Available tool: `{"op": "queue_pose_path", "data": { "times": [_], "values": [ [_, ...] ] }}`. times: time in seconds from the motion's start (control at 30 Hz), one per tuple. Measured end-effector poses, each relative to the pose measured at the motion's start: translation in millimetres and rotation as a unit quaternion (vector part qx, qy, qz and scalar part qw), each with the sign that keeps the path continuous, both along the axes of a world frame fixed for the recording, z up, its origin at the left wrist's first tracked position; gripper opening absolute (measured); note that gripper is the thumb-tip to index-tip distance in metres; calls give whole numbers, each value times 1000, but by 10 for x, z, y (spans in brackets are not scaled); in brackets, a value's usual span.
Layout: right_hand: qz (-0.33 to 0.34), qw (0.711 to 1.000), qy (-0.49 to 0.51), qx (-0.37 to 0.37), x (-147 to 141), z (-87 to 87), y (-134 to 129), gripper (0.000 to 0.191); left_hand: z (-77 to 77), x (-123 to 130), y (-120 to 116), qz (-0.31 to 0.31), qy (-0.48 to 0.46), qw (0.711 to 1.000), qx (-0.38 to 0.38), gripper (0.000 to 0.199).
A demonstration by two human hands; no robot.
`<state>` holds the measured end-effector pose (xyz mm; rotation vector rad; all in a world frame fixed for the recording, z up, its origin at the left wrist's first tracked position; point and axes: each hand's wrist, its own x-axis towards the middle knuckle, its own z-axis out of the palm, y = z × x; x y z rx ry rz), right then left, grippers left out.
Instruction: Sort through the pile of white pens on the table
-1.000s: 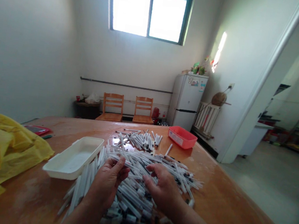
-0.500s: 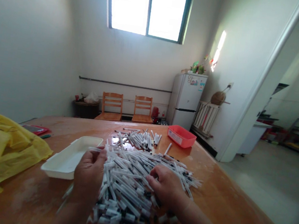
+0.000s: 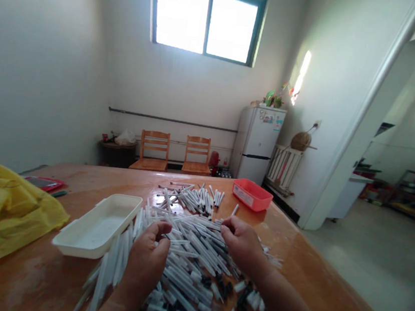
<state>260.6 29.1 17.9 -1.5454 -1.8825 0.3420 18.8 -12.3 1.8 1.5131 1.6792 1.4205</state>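
A large heap of white pen parts (image 3: 196, 247) covers the middle of the table. My left hand (image 3: 152, 249) is over the left part of the heap, thumb and fingers pinched; what it holds, if anything, is too small to name. To the right, my right hand (image 3: 240, 240) is closed above the heap's right side, and I cannot make out what is between its fingertips. Clear caps with black pieces (image 3: 239, 295) lie near the front. Behind the heap is a smaller group of white pens (image 3: 198, 200).
A white tray (image 3: 96, 225) stands left of the heap, with a yellow plastic bag (image 3: 7, 211) further left. The red basket (image 3: 251, 195) sits at the back right of the table (image 3: 308, 289). Beyond are two chairs (image 3: 155, 144) and a fridge (image 3: 258, 141).
My left hand has moved right, away from the white tray, and the white piece in its fingers no longer shows. My right hand has moved slightly right and up.
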Motion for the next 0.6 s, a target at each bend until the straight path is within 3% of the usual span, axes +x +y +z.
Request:
{"op": "queue_pose_path", "data": {
  "times": [0.2,0.33,0.47,0.6],
  "values": [
    [-8,992,-93,-80,-185,-45,800,12,-47,40,15,-27,-15,999,-10,23],
    [-2,979,-142,-143,-369,-187,1279,21,-46,35,16,-26,-35,999,-10,23],
    [5,965,-175,-194,-494,-311,1535,27,-33,20,-1,-12,-39,999,-28,24],
    [7,957,-192,-215,-543,-374,1613,27,-13,25,-9,-21,-45,998,-46,23]
  ]
}}
